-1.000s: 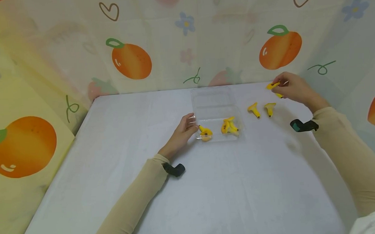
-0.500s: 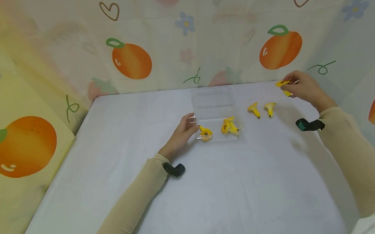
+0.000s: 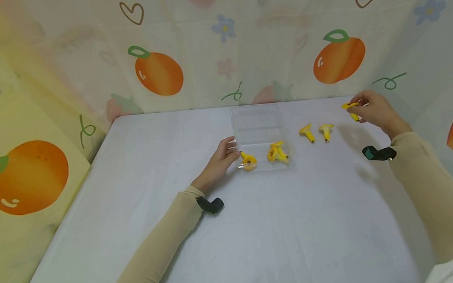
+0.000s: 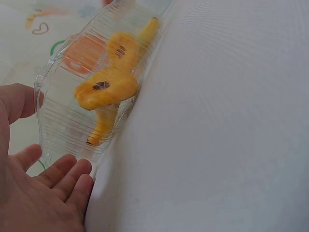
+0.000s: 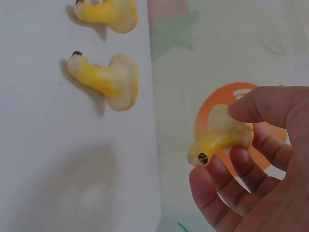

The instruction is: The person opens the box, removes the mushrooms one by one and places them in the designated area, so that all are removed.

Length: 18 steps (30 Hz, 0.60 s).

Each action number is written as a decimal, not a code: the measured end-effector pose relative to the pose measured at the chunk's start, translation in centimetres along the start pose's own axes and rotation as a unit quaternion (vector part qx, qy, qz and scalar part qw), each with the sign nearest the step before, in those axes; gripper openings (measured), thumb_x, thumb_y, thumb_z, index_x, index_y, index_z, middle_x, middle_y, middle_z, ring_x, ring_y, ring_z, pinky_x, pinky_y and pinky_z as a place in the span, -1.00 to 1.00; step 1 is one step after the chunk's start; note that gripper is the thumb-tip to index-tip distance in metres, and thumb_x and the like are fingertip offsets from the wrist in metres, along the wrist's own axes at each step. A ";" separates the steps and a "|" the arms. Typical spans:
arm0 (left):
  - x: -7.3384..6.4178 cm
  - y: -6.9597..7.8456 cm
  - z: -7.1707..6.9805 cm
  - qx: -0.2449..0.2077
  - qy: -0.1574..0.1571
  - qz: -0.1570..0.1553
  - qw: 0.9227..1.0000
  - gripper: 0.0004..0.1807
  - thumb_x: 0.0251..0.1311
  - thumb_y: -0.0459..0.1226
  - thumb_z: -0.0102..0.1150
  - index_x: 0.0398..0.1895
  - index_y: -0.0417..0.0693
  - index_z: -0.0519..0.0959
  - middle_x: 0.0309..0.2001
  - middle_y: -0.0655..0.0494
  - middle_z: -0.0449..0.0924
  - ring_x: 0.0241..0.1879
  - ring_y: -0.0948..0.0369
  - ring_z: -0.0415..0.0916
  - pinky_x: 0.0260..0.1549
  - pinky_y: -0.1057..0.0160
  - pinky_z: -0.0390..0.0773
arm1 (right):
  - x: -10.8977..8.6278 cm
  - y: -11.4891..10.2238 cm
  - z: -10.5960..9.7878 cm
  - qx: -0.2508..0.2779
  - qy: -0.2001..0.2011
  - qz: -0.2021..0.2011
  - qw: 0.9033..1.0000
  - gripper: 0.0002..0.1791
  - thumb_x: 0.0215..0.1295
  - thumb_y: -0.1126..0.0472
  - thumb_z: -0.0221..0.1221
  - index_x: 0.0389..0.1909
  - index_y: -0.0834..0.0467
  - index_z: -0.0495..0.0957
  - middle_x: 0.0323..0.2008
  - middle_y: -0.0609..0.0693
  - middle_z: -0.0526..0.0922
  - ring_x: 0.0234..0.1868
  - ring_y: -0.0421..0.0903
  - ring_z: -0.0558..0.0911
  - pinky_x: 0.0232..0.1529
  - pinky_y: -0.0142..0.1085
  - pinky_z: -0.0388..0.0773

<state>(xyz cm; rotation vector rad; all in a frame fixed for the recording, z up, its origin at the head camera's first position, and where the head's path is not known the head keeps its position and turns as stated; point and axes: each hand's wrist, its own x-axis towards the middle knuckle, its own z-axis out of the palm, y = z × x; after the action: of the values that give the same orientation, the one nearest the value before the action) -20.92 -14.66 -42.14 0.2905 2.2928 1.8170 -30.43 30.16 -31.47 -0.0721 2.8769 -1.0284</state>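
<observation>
In the head view, my left hand (image 3: 224, 156) touches the left side of a clear plastic clamshell box (image 3: 258, 136), its lid folded back. The left wrist view shows its fingers loosely straight beside the box wall, thumb at the rim. Inside the box lie yellow mushrooms (image 3: 248, 160) at the left and a small heap of mushrooms (image 3: 277, 152) at the right. My right hand (image 3: 377, 111) pinches a yellow mushroom (image 5: 219, 137) between thumb and fingers, above the table's far right; its dark-tipped stem points away from the palm.
Two more mushrooms lie on the white-covered table (image 3: 274, 223), right of the box: one mushroom (image 3: 306, 133) nearer it, another mushroom (image 3: 326, 132) farther right. A fruit-printed curtain (image 3: 246, 53) stands behind the far table edge.
With the mushroom still pinched, my right hand has moved to the right, then slightly down toward the table. My left hand and the box have stayed in place.
</observation>
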 end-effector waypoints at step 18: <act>-0.2 -0.1 -0.2 0.004 0.006 -0.004 1.000 -0.30 0.49 -0.18 0.03 0.60 0.05 0.01 0.51 0.00 0.20 0.51 0.01 0.21 0.51 -0.03 0.24 | 0.4 1.9 1.2 -0.006 -0.036 0.026 0.999 -0.41 0.49 -0.02 0.08 0.26 0.36 0.26 0.08 0.31 0.33 -0.12 0.10 0.45 -0.33 -0.43 0.58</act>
<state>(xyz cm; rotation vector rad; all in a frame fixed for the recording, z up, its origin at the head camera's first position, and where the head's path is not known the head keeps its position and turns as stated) -20.75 -14.92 -42.17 0.2707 2.3064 1.8113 -30.74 30.81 -33.64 -0.0359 2.8046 -0.9781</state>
